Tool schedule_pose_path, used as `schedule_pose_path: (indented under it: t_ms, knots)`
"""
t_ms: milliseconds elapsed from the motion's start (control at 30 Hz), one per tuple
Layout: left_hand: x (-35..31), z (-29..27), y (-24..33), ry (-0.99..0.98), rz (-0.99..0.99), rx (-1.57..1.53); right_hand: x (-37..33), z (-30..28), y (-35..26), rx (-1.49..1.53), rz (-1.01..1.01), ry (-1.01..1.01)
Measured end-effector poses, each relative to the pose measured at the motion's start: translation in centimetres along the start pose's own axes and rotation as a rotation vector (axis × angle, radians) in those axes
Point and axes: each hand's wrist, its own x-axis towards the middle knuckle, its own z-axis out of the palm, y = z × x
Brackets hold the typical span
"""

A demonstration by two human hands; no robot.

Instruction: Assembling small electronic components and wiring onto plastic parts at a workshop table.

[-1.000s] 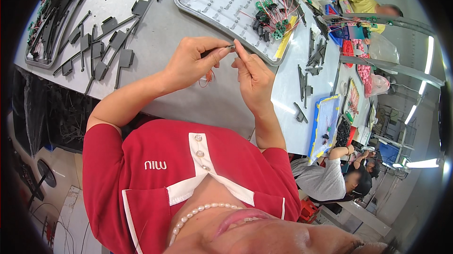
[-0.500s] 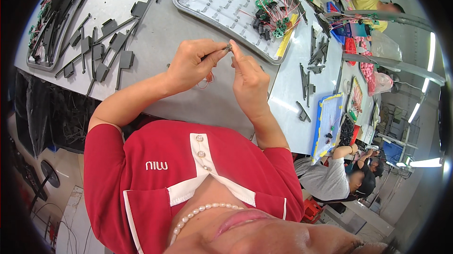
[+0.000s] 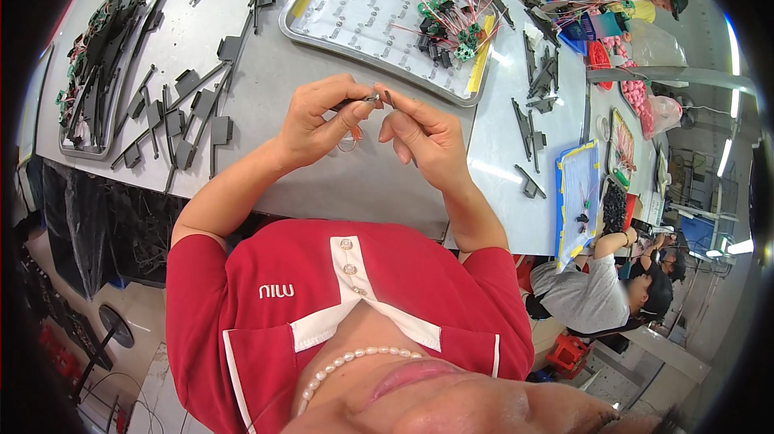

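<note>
Above the grey tabletop in front of me, my left hand [image 3: 322, 118] pinches a small dark part [image 3: 372, 98] between thumb and fingertips. A thin loop of orange-red wire [image 3: 351, 140] hangs below that hand; where it joins the part is hidden. My right hand [image 3: 429, 134] meets the left at the fingertips, its index finger at the part's end. Between its fingers shows a thin dark strip [image 3: 389, 98], mostly covered, whose kind I cannot make out. The right thumb is bent and points toward the left hand.
Beyond my hands lies a metal tray [image 3: 387, 71] with wired green-and-black components [image 3: 451, 27]. Black brackets [image 3: 193, 103] are scattered at left, beside a tray of black assemblies [image 3: 101, 71]. More brackets [image 3: 542, 79] and a blue tray [image 3: 576, 200] lie at right. Co-workers [image 3: 592, 289] sit nearby.
My view has shifted a little. The right thumb has come away from the part and bent inward, and the dark strip shows more at the right fingertips. The left hand keeps its pinch.
</note>
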Motion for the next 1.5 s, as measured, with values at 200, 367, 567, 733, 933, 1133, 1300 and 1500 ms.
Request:
schedule_pose_path:
  t_ms: [200,367,567,733,933,1133,1300,1500]
  knots:
    - [0.0,-0.2,-0.4,-0.003,0.106,0.09,-0.1,0.4,0.0,-0.009,-0.035,0.005]
    - [0.2,-0.2,-0.2,0.007,0.206,0.196,-0.2,0.2,-0.3,-0.026,-0.009,-0.028]
    - [0.5,-0.3,-0.3,0.009,0.257,0.274,-0.5,-0.1,-0.5,-0.022,-0.001,-0.05]
    - [0.3,-0.5,-0.5,0.034,0.305,0.358,-0.3,0.1,-1.1,-0.164,0.029,-0.045]
    - [0.5,-0.3,-0.7,0.046,0.36,0.391,-0.3,-0.2,-1.0,-0.222,0.029,-0.022]
    - [0.9,-0.2,0.4,0.067,0.511,0.556,0.1,-1.7,-0.3,0.206,0.148,-0.236]
    - [0.8,-0.2,0.7,0.111,0.553,0.645,0.2,-1.6,0.2,0.417,0.212,-0.286]
    - [0.6,-0.4,0.5,0.136,0.581,0.676,0.4,-1.7,0.7,0.473,0.234,-0.329]
